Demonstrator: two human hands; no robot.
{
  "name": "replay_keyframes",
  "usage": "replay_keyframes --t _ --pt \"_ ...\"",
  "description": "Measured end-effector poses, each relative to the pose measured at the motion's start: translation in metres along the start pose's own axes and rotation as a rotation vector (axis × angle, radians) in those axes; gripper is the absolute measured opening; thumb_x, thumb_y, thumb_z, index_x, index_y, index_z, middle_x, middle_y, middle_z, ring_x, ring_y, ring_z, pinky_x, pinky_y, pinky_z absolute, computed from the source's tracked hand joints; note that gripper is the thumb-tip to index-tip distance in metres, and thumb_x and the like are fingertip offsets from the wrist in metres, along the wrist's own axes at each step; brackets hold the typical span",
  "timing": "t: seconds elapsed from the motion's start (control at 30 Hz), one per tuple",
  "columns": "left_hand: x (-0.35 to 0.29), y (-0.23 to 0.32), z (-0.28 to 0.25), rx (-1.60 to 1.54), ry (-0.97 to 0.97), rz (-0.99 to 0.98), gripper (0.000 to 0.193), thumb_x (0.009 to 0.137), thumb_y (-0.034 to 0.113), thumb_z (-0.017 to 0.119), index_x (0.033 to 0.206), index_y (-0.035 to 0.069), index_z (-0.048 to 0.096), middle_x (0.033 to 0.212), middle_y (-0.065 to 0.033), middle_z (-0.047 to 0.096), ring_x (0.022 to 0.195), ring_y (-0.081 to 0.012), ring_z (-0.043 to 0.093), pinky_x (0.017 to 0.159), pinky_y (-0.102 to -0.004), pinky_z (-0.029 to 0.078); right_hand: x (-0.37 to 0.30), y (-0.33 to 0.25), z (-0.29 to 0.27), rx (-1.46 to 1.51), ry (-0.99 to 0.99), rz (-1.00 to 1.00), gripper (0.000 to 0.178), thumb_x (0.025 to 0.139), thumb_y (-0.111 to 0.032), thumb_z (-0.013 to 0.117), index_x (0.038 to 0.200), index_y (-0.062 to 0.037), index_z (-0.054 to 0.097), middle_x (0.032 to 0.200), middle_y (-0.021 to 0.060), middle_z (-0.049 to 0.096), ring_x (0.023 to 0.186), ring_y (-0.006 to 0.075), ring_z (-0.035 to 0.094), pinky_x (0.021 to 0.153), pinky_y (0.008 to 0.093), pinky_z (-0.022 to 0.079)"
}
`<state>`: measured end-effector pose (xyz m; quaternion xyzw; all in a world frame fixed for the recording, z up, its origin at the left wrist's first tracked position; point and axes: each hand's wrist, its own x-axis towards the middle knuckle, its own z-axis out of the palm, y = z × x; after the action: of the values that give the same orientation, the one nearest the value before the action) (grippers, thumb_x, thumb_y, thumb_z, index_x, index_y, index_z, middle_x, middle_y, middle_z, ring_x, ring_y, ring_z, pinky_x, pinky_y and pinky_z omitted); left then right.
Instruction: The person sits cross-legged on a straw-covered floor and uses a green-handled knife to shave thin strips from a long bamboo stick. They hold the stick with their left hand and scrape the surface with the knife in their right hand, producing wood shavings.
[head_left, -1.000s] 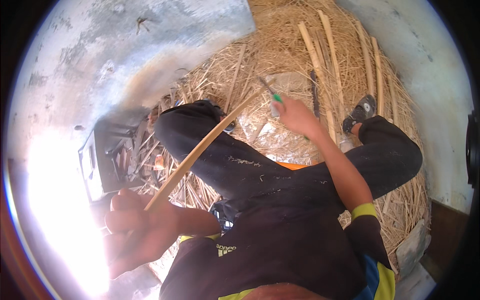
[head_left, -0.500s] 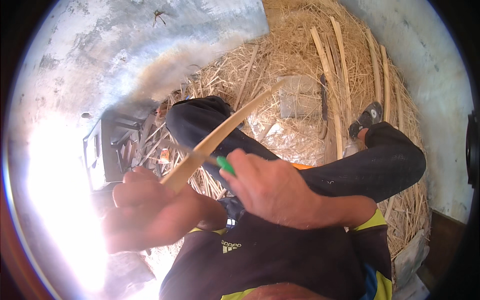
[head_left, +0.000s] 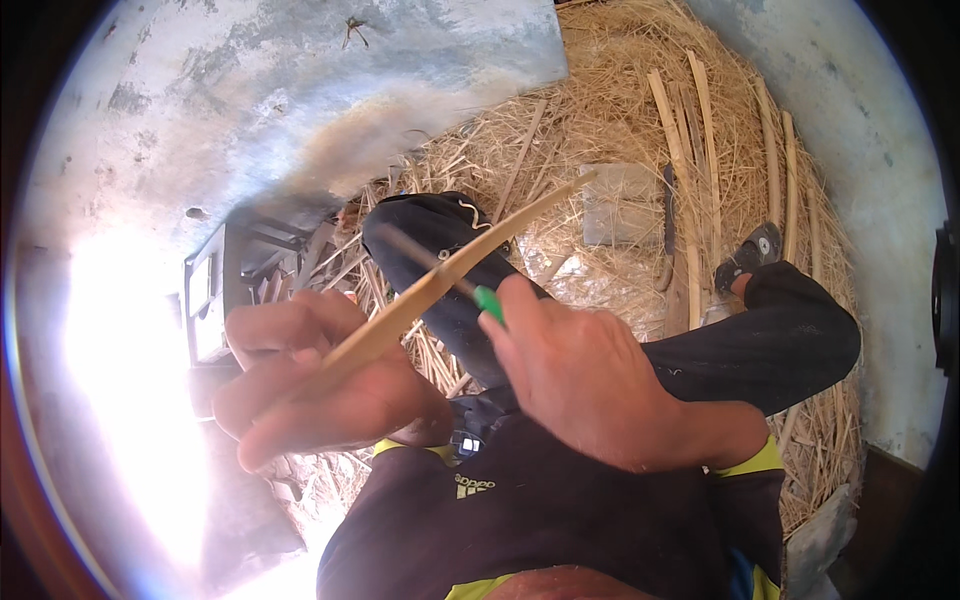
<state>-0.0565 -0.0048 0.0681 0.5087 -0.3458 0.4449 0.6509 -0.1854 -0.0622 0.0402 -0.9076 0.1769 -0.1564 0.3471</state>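
at near left, the left hand (head_left: 330, 375), partly curled, grips one end of a pale strip (head_left: 425, 293), which slants far and right above dark trousers (head_left: 765, 345). right of it, the right hand (head_left: 590, 385) wraps round a green-handled knife (head_left: 489, 302), its blurred blade crossing the strip.

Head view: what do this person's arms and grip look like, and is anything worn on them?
The left grip and right grip are human hands without gloves. The visible right forearm is bare, up to dark sleeves edged with bright yellow-green cuffs.
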Motion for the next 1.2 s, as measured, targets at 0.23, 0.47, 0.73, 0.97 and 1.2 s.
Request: replay_keyframes --t 0.23,0.47,0.73,0.97,1.2 --pt "-0.002 0.004 0.008 0.107 0.013 0.047 0.045 0.101 0.046 0.022 0.073 0.013 0.035 0.056 0.0011 0.027 0.038 -0.0055 0.024 0.030 -0.0153 0.018 0.004 0.026 0.009 -0.048 -0.007 0.108 0.021 0.094 -0.021 0.051 0.086 -0.0018 0.046 0.056 0.0150 0.055 0.047 0.0318 0.058 0.042 0.0414 0.045" --pt "-0.003 0.003 0.015 0.068 0.138 -0.044 0.045 0.101 0.044 0.022 0.070 0.013 0.034 0.056 0.0010 0.031 0.039 -0.0043 0.023 0.033 -0.0164 0.019 0.011 0.052 0.035 -0.058 0.061 0.189 0.020 0.093 -0.020 0.052 0.087 -0.0014 0.046 0.058 0.0162 0.057 0.052 0.0327 0.060 0.045 0.0434 0.046" --pt "-0.002 0.003 0.007 0.092 0.097 -0.019 0.045 0.101 0.042 0.023 0.068 0.013 0.035 0.053 0.0005 0.033 0.037 -0.0056 0.027 0.034 -0.0179 0.022 0.018 0.077 0.056 -0.082 0.093 0.203 0.021 0.094 -0.021 0.049 0.090 -0.0010 0.045 0.056 0.0179 0.057 0.055 0.0339 0.062 0.047 0.0415 0.049" --pt "-0.007 0.008 0.004 -0.080 0.121 -0.074 0.043 0.101 0.039 0.024 0.070 0.012 0.035 0.052 -0.0011 0.035 0.038 -0.0072 0.031 0.033 -0.0183 0.024 0.019 0.087 0.060 -0.075 0.150 0.200 0.021 0.095 -0.021 0.048 0.093 0.0001 0.045 0.055 0.0201 0.057 0.054 0.0393 0.060 0.049 0.0476 0.048" --pt "-0.009 0.004 0.000 -0.100 0.114 -0.106 0.040 0.102 0.035 0.020 0.072 0.012 0.033 0.054 -0.0007 0.034 0.039 -0.0078 0.033 0.033 -0.0167 0.026 0.023 0.094 0.054 -0.035 0.097 0.185 0.022 0.093 -0.018 0.048 0.096 0.0040 0.044 0.062 0.0239 0.059 0.057 0.0425 0.060 0.051 0.0479 0.049"
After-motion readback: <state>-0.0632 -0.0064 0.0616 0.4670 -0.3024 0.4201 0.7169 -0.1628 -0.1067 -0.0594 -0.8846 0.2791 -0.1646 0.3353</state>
